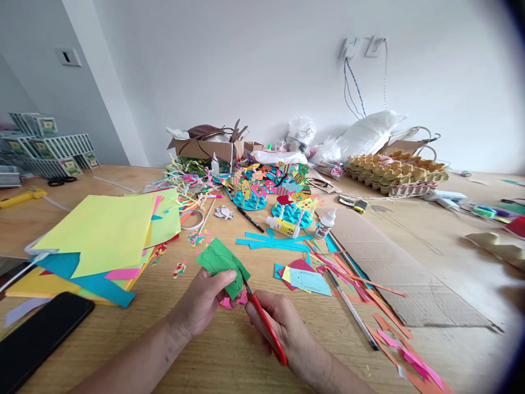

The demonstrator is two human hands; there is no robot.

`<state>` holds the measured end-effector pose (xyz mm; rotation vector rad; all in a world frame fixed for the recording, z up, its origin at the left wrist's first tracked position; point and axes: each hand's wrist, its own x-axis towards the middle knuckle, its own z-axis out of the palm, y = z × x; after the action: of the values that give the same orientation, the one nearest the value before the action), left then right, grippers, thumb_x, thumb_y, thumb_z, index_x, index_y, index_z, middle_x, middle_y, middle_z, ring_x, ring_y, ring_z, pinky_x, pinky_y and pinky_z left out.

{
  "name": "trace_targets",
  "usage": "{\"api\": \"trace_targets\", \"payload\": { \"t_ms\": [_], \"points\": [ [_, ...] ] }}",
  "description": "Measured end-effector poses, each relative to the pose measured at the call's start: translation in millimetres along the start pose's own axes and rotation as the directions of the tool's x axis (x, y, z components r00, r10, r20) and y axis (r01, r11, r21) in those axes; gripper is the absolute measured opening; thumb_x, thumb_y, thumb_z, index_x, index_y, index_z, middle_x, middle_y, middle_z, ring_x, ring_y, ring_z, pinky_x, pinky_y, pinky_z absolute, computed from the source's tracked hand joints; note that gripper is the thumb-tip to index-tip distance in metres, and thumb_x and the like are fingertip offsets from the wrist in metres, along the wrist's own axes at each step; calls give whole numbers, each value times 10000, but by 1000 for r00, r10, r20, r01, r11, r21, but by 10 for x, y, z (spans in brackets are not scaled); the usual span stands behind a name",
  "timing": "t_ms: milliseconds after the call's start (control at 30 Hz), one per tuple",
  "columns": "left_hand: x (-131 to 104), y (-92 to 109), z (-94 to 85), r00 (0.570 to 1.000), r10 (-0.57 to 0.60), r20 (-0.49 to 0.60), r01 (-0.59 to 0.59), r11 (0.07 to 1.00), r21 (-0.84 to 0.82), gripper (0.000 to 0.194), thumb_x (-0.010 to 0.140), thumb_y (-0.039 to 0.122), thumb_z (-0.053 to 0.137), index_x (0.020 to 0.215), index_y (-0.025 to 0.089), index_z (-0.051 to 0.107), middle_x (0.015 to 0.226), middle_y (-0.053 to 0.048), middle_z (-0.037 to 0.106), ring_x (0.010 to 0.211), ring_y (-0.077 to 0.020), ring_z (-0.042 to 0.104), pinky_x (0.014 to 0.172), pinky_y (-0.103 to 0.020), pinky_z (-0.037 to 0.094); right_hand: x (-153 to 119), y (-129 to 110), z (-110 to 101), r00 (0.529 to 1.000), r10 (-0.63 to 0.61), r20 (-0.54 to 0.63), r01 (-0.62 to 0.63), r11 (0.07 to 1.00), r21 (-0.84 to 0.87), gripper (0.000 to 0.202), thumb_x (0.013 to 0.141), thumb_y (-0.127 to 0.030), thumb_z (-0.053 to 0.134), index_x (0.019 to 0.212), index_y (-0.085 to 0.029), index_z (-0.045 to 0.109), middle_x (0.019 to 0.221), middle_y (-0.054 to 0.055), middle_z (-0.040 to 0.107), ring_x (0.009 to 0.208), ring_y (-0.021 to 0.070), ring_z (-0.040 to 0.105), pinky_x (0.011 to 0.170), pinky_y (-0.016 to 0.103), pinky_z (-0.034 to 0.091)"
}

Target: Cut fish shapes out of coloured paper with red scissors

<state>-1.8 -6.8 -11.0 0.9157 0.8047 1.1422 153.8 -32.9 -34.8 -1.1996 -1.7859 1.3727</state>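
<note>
My left hand (207,298) pinches a piece of green paper (217,257) with a drawn outline on it, thumb on top. Closed round the red handles of a pair of scissors (268,331), my right hand (283,323) holds the blades at the paper's right edge. A strip of the green paper stands off beside the blades. Under the hands, a pink paper piece (233,300) lies on the table, partly hidden. To the right is a light blue paper (309,280) with a drawn outline, lying over red and yellow scraps.
Coloured paper sheets (98,230) and a black phone (45,339) lie at left. Glue bottles (325,224), a black marker (250,219) and blue bases with paper fish (293,213) stand ahead. Cardboard (394,268), a pen (353,309), paper strips and egg trays (397,172) are at right.
</note>
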Motion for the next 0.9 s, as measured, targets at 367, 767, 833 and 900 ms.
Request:
{"api": "trace_targets", "payload": {
  "t_ms": [367,767,833,900],
  "points": [
    [7,-2,-20,1000,11,11,-11,1000,-15,137,697,242,635,638,161,543,570,34,558,513,-102,500,498,-227,393,0,3,-3,1000,-19,-4,18,999,-33,454,864,-573,370,633,-182,378,540,-50,333,475,72,312,430,200,230],
    [17,-10,-19,1000,-2,-18,2,1000,7,152,689,244,646,618,166,536,548,47,546,509,-95,484,514,-222,388,-7,-52,-25,1000,-2,-2,2,999,-50,466,861,-583,361,628,-180,380,547,-44,353,495,80,343,435,194,248],
    [15,-17,-24,1000,-7,-16,7,1000,9,154,689,246,646,616,166,537,547,47,547,509,-94,479,515,-221,387,-6,-52,-27,1000,-7,-1,7,999,-47,469,861,-585,358,626,-180,384,546,-44,352,496,81,345,439,195,254],
    [14,-20,-28,1000,-12,-10,12,1000,8,160,690,254,646,615,164,537,547,45,548,509,-95,480,513,-222,387,-4,-32,-19,1000,-8,-12,7,999,-43,472,864,-584,353,623,-180,387,541,-46,352,496,81,346,444,197,256]
  ]
}}
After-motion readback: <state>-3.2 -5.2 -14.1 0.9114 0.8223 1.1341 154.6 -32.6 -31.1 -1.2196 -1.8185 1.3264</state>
